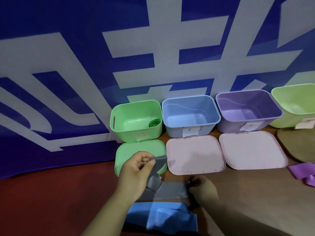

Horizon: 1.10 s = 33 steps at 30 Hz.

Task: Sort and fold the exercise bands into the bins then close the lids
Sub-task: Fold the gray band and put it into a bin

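A grey exercise band (pixel 167 190) is stretched between both hands above the table. My left hand (pixel 136 171) pinches one end, lifted over the green lid (pixel 136 149). My right hand (pixel 202 189) pinches the other end low near the table. A blue band (pixel 162 217) lies crumpled at the front, below the grey one. A purple band (pixel 303 173) lies at the right edge. Open bins stand in a row: green bin (pixel 136 133) with a rolled green band (pixel 154 124) inside, blue bin (pixel 190 128), purple bin (pixel 248 123) and light green bin (pixel 293 120).
Two pink lids (pixel 196 155) (pixel 252 150) lie flat in front of the blue and purple bins. A brown lid (pixel 298 145) lies at the far right. A blue banner with white characters (pixel 85 65) hangs behind the bins. The table's left edge runs beside the green lid.
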Tool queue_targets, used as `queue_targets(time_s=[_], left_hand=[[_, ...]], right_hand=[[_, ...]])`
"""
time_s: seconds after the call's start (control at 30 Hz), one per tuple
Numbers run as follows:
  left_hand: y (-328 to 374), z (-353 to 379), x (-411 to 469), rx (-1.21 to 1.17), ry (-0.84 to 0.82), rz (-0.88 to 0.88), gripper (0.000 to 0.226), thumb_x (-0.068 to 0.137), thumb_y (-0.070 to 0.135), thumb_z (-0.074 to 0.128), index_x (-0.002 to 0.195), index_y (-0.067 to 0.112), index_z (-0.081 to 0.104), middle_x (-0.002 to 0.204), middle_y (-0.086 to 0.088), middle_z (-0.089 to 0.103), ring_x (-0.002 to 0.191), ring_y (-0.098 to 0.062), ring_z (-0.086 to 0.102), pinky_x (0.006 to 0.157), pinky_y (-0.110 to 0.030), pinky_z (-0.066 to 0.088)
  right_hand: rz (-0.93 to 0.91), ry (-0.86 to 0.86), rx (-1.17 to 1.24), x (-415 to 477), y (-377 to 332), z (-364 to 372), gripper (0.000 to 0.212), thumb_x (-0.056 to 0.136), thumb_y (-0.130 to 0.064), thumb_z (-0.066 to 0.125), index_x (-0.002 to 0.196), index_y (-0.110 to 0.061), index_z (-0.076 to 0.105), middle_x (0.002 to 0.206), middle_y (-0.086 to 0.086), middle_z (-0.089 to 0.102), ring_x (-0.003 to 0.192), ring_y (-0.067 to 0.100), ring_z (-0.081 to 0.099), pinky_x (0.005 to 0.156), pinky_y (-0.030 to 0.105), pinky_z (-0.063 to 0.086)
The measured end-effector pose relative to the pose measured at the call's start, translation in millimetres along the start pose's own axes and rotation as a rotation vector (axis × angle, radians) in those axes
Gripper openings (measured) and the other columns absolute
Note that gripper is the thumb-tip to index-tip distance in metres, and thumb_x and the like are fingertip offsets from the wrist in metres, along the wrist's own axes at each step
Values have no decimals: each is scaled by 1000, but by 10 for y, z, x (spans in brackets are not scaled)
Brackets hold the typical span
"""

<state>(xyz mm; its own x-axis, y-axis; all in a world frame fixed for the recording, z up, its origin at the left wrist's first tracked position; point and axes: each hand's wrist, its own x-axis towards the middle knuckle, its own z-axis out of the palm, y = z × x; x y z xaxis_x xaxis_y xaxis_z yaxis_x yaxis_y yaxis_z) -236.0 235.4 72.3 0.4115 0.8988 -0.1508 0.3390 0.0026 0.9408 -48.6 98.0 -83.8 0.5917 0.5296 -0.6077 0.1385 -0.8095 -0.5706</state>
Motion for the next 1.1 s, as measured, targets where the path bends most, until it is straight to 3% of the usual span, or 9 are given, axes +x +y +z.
queue_targets(time_s=[0.13,0.23,0.33,0.53,0.7,0.87,1.1], left_hand=[[90,50,-54,-29,3,23,25,87,-4,70,86,21,70,74,13,69,74,-3,64,74,-15,50],[205,107,-124,-64,-11,33,26,87,-8,68,86,18,69,71,17,67,70,2,61,72,-11,49],[337,167,-194,-96,-54,65,25,87,-11,66,87,14,69,73,12,69,71,0,62,72,-11,50],[707,331,-337,-89,-146,166,25,88,-9,67,88,16,71,83,-3,72,80,-10,65,77,-17,53],[1047,602,-461,-112,-157,216,40,86,-10,68,80,29,75,82,6,74,80,-7,65,77,-15,53],[1337,872,-588,-117,-202,250,29,87,-7,67,87,22,72,82,9,72,81,-6,65,80,-17,52],[1690,1314,-784,-90,-224,326,29,87,-7,67,85,21,72,83,8,73,80,-5,67,80,-17,53]], right_hand=[[-52,7,165,-118,-118,-131,16,74,-10,73,83,-20,65,77,-4,69,72,16,65,61,28,51],[-95,-48,327,-175,-211,-312,25,71,-5,77,91,-16,66,76,3,72,71,22,70,68,38,60],[-182,-86,434,-292,-320,-609,30,68,-14,80,93,-20,67,76,9,73,73,27,72,73,46,60],[-300,-141,597,-606,-612,-1357,26,78,2,75,100,-8,66,76,15,65,65,22,60,63,33,51],[-365,-124,668,-902,-773,-1920,31,80,-1,75,106,-12,65,77,10,68,64,19,57,62,28,48],[-451,-73,674,-1181,-830,-2413,28,79,0,75,102,-14,66,73,4,70,67,16,62,71,32,51],[-478,-65,710,-1419,-788,-3022,24,81,1,74,98,-15,65,70,2,69,63,12,65,65,25,51]])
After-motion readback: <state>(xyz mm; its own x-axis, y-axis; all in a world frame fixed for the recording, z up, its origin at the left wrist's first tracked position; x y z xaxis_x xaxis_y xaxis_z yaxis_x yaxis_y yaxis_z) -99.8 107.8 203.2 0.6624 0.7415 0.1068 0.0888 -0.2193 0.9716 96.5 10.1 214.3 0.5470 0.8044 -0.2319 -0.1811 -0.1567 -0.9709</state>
